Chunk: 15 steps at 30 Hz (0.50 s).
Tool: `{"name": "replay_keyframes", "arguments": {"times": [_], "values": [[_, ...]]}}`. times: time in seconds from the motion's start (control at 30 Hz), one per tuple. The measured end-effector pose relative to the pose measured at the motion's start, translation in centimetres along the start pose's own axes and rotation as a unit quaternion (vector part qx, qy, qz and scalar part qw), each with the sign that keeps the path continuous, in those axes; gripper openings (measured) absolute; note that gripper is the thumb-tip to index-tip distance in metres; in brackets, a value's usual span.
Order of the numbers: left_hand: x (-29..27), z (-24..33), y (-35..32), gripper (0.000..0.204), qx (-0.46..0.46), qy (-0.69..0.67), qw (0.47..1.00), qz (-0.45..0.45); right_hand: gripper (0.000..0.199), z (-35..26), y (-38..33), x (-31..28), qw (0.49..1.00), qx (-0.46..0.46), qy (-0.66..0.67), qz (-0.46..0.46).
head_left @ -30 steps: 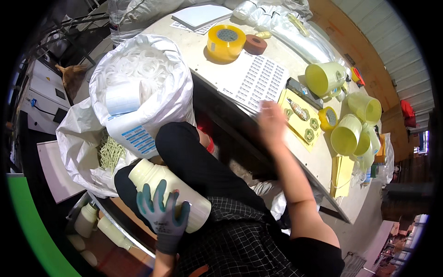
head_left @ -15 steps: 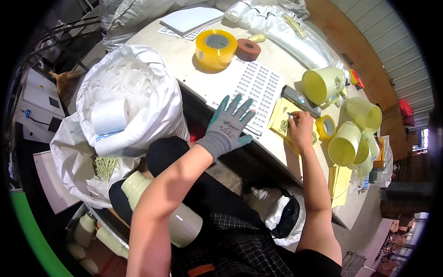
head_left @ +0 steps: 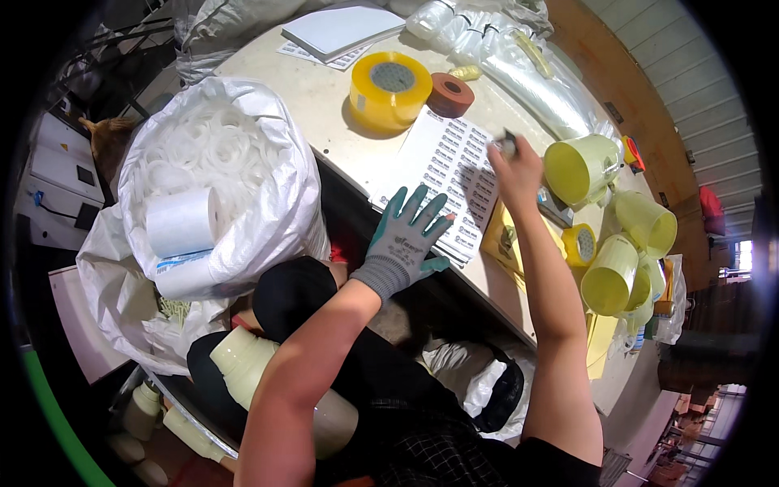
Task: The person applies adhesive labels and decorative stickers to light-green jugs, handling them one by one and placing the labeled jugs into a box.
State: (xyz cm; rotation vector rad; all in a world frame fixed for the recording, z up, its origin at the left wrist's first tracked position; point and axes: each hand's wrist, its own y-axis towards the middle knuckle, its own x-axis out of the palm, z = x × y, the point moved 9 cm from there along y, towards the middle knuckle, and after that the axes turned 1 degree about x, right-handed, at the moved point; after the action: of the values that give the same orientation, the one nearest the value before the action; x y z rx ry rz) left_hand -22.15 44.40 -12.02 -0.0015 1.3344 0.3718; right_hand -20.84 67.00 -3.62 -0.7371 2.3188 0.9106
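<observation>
My left hand [head_left: 402, 245], in a grey and green glove, lies with fingers spread on the near corner of a stack of printed label sheets [head_left: 442, 150]. Bare, my right hand [head_left: 521, 174] is above the right edge of the sheets, its fingers pinched round a small dark-tipped thing [head_left: 509, 142] whose kind I cannot make out. Beneath that forearm, partly hidden, are yellow printed papers [head_left: 505, 243]. A pale green bottle [head_left: 243, 363] rests across my lap, its middle covered by my left forearm.
A yellow tape roll [head_left: 376, 105] and a brown roll [head_left: 449, 99] stand behind the sheets. Pale green containers [head_left: 580, 170] and a smaller tape roll [head_left: 578, 243] are at the right. A white sack [head_left: 304, 191] of translucent rings stands left of the table.
My right hand has lifted off the yellow papers and moved up and away, over the label sheets' edge, with the small thing in its fingers. My left hand has stayed on the sheets.
</observation>
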Motion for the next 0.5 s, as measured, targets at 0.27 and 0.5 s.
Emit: {"name": "replay_keyframes", "arguments": {"times": [0.27, 0.5], "values": [[0.0, 0.0, 0.0, 0.084, 0.006, -0.025, 1.0, 0.003, 0.06, 0.0, 9.7, 10.5, 0.956, 0.056, -0.216, -0.189], [-0.2, 0.0, 0.0, 0.082, 0.003, -0.009, 1.0, 0.018, 0.054, 3.8, 6.2, -0.2, 0.959, 0.103, -0.234, -0.124]]}}
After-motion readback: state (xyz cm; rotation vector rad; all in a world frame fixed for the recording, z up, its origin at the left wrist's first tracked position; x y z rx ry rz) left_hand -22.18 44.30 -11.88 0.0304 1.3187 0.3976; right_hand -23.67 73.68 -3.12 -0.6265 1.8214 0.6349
